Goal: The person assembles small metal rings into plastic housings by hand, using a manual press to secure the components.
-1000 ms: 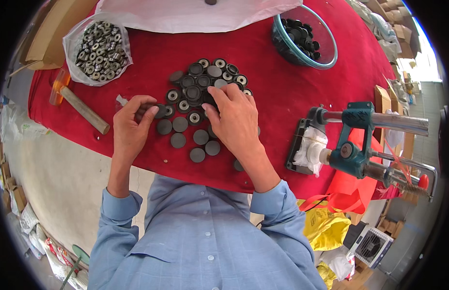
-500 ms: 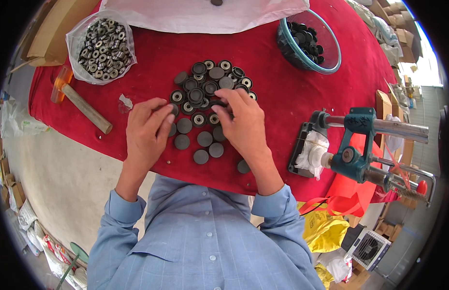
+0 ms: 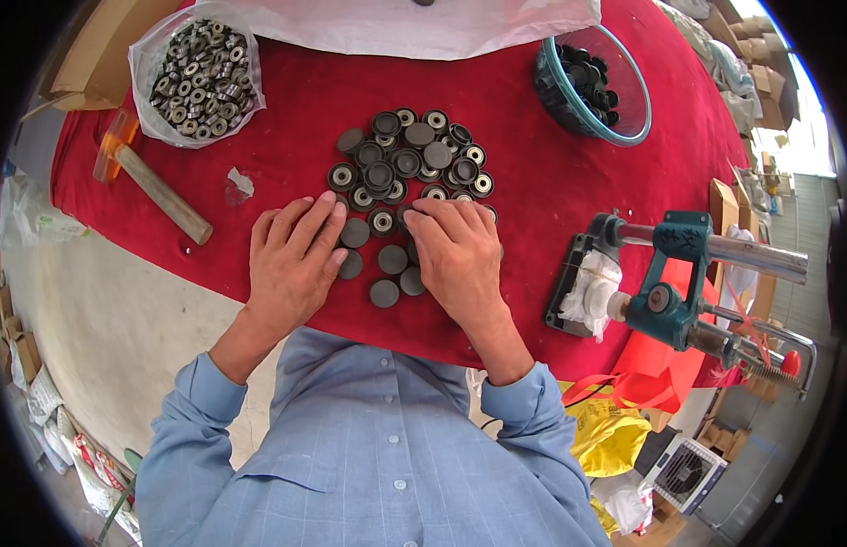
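Observation:
My left hand (image 3: 300, 242) rests palm down at the left edge of a cluster of round dark caps (image 3: 419, 135), its fingers stretched and apart. Its index fingertip touches a dark cap on the cloth, and the thumb lies beside another cap (image 3: 350, 265). On the right side of the cluster is my right hand (image 3: 455, 251), fingers bent down and close together. What lies under those fingertips is hidden; a dark rim peeks out by the index finger. Several caps hold a metal bearing (image 3: 382, 222) in the middle. Plain caps (image 3: 384, 293) lie nearer me.
A bag of bearings (image 3: 203, 87) and a hammer (image 3: 164, 193) are at the left. Far right stands a clear blue-rimmed bowl (image 3: 637, 128) of black caps. A green hand press (image 3: 665, 296) occupies the right side of the red cloth (image 3: 287, 100). White sheeting (image 3: 396, 32) covers the far edge.
My left hand has flattened, its fingers spreading over the caps. The right hand has come slightly nearer me, and the black cap seen between its thumb and fingers is now hidden. The view shifted slightly.

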Motion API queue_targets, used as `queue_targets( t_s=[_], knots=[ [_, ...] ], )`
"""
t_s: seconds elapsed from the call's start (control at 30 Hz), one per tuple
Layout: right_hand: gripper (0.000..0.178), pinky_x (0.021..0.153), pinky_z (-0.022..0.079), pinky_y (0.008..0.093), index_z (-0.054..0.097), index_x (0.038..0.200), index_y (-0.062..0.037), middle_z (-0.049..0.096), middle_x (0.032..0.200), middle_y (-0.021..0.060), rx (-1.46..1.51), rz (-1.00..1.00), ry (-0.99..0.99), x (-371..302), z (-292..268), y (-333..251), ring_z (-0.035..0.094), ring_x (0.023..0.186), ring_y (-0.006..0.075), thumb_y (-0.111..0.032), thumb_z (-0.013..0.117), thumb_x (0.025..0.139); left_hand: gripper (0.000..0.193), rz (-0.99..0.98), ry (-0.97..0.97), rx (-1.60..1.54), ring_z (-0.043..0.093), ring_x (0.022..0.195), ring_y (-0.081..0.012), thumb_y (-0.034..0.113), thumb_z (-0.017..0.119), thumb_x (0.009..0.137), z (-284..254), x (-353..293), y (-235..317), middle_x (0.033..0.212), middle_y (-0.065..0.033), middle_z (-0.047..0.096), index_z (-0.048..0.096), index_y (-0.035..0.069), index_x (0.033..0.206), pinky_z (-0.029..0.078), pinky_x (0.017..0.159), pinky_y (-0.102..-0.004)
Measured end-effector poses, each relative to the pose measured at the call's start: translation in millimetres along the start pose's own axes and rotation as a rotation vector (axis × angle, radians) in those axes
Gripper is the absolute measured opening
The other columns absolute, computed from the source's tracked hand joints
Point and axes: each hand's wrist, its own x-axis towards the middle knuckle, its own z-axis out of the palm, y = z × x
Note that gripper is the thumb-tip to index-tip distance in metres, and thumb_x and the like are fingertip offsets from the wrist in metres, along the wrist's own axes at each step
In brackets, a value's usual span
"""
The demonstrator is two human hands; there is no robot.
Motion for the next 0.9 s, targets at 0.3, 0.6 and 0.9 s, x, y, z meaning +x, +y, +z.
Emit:
queue_targets(
  t_s=[0.3,0.6,0.9],
  knots=[
    [0.037,0.113,0.042,0.0493,0.077,0.123,-0.0073,0.072,0.133,0.0054,-0.068,0.027,-0.097,-20,-14,-15,0.066,0.123,0.0261,-0.001,0.069,0.087,0.051,-0.042,0.006,-0.073,0.060,0.131,-0.0350,0.016,0.072,0.095,4,-3,0,0.151,-0.0107,0.063,0.069,0.003,0.144,0.045,0.109,-0.0514],
    [0.039,0.116,0.036,0.0552,0.077,0.124,-0.0065,0.069,0.135,0.0048,-0.291,0.054,-0.070,-31,-4,-34,0.064,0.123,0.0245,-0.007,0.069,0.086,0.048,-0.005,-0.025,0.027,0.058,0.131,-0.0325,0.020,0.075,0.094,-4,0,3,0.148,-0.0081,0.063,0.071,0.006,0.140,0.043,0.111,-0.0530],
    [0.038,0.095,0.046,0.0486,0.072,0.128,-0.0070,0.067,0.111,0.0098,-0.017,0.287,0.129,13,-20,27,0.065,0.104,0.0309,-0.011,0.079,0.091,0.040,-0.005,0.118,-0.106,0.063,0.122,-0.0303,0.012,0.081,0.090,-5,29,-2,0.128,-0.0068,0.069,0.074,0.006,0.129,0.047,0.101,-0.0473]
  ],
)
